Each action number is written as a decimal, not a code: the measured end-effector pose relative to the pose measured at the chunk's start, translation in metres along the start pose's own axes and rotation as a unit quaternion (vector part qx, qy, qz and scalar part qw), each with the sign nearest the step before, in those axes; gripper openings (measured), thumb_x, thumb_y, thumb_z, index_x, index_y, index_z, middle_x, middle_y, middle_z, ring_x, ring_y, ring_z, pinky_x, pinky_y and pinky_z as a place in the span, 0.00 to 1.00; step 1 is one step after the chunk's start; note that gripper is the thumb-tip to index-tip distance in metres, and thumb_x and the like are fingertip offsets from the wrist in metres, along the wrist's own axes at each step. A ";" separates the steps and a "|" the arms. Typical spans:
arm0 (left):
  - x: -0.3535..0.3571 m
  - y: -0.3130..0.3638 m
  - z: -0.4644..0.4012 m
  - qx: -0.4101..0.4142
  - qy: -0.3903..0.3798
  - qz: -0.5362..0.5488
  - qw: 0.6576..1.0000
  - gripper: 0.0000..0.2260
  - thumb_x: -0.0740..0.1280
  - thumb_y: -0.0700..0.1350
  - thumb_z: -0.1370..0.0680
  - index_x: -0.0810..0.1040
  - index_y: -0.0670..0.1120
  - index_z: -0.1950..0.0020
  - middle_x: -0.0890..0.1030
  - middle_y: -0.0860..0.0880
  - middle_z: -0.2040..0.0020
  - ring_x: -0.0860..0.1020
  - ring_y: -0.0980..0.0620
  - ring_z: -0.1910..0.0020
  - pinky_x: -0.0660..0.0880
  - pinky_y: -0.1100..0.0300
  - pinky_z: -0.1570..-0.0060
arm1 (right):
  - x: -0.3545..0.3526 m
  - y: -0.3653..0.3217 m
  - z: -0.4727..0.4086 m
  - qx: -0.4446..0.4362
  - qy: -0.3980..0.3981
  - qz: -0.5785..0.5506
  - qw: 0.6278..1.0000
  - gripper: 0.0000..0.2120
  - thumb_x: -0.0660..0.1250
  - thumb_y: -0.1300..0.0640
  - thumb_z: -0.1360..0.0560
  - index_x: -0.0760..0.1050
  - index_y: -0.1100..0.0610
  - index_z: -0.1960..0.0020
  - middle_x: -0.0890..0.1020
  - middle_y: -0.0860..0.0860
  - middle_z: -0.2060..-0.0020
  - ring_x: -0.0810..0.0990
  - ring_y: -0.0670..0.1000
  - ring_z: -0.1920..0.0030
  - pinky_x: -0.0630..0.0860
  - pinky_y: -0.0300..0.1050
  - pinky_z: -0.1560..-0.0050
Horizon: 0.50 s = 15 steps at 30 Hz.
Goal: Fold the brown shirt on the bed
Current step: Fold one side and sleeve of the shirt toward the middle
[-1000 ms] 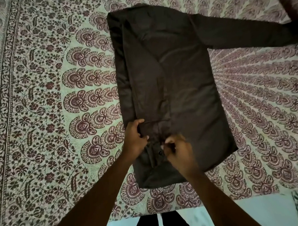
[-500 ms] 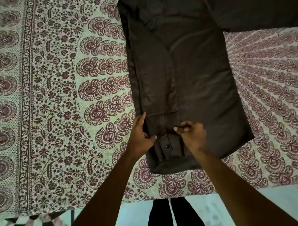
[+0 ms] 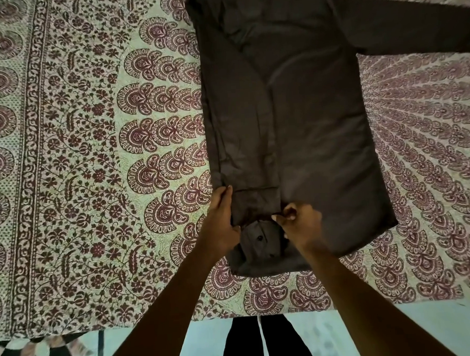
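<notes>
The brown shirt (image 3: 301,126) lies flat on the bed, its left side and sleeve folded inward over the body. Its other sleeve (image 3: 410,33) stretches out to the upper right. The folded sleeve's buttoned cuff (image 3: 261,240) lies near the shirt's bottom hem. My left hand (image 3: 223,221) pinches the left edge of the folded sleeve just above the cuff. My right hand (image 3: 297,223) pinches the fabric at the right side of the same sleeve end.
The bed is covered with a patterned maroon and cream sheet (image 3: 93,170). Its near edge (image 3: 154,320) runs just below my forearms. Beyond it are a pale floor (image 3: 370,333) and my dark trousers (image 3: 262,340).
The view has shifted so the shirt sits higher and further right. My hands have spread slightly apart along the sleeve end, leaving the buttoned cuff uncovered between them.
</notes>
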<state>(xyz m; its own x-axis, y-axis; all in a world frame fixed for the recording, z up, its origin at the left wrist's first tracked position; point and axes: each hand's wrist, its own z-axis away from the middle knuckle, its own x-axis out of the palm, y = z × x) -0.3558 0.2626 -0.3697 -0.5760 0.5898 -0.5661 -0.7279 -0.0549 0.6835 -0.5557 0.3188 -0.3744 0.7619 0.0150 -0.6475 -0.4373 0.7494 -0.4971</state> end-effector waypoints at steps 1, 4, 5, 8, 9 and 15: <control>0.000 0.001 0.000 -0.002 -0.005 0.000 1.000 0.42 0.70 0.34 0.28 0.54 0.44 0.17 0.52 0.48 0.19 0.66 0.45 0.24 0.71 0.59 0.32 | -0.001 -0.002 -0.001 -0.002 -0.008 0.016 1.000 0.15 0.79 0.48 0.30 0.77 0.56 0.63 0.84 0.53 0.67 0.85 0.56 0.63 0.84 0.53 0.54; -0.002 0.001 -0.006 -0.006 -0.005 0.009 1.000 0.41 0.73 0.37 0.27 0.56 0.45 0.18 0.54 0.48 0.21 0.72 0.41 0.29 0.75 0.51 0.33 | -0.007 -0.011 0.000 0.005 -0.013 0.083 0.996 0.21 0.76 0.37 0.32 0.75 0.55 0.61 0.84 0.54 0.61 0.83 0.58 0.55 0.80 0.48 0.54; -0.006 0.001 -0.009 -0.014 0.005 0.011 1.000 0.40 0.73 0.38 0.26 0.57 0.46 0.18 0.56 0.48 0.22 0.75 0.39 0.33 0.77 0.48 0.36 | -0.011 -0.017 0.000 0.011 -0.007 0.100 0.995 0.22 0.75 0.35 0.31 0.77 0.54 0.57 0.84 0.54 0.58 0.82 0.59 0.51 0.79 0.49 0.52; -0.022 0.009 -0.024 -0.028 0.057 0.009 0.998 0.34 0.71 0.41 0.25 0.62 0.48 0.21 0.62 0.45 0.26 0.74 0.39 0.34 0.76 0.42 0.36 | -0.022 -0.035 -0.006 0.007 0.013 0.105 0.994 0.21 0.73 0.34 0.30 0.78 0.52 0.53 0.84 0.53 0.54 0.82 0.60 0.47 0.79 0.51 0.51; -0.030 0.014 -0.033 -0.029 0.072 0.007 0.997 0.32 0.71 0.41 0.24 0.64 0.48 0.22 0.64 0.44 0.28 0.72 0.39 0.33 0.75 0.42 0.35 | -0.025 -0.043 -0.012 0.000 0.015 0.101 0.995 0.20 0.73 0.36 0.29 0.78 0.52 0.53 0.84 0.53 0.54 0.82 0.60 0.47 0.79 0.50 0.51; -0.070 0.042 -0.116 -0.047 0.109 0.040 0.992 0.30 0.72 0.39 0.25 0.67 0.46 0.24 0.71 0.40 0.32 0.76 0.38 0.36 0.77 0.43 0.36 | -0.035 -0.099 -0.068 -0.034 0.038 0.056 0.997 0.13 0.73 0.42 0.26 0.78 0.51 0.53 0.83 0.51 0.56 0.83 0.56 0.51 0.82 0.52 0.53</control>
<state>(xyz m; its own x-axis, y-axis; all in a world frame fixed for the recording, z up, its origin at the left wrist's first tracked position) -0.3888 0.1254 -0.3546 -0.6931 0.3930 -0.6042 -0.7016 -0.1753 0.6907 -0.5712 0.1991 -0.3415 0.6690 0.0444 -0.7419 -0.5516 0.6987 -0.4556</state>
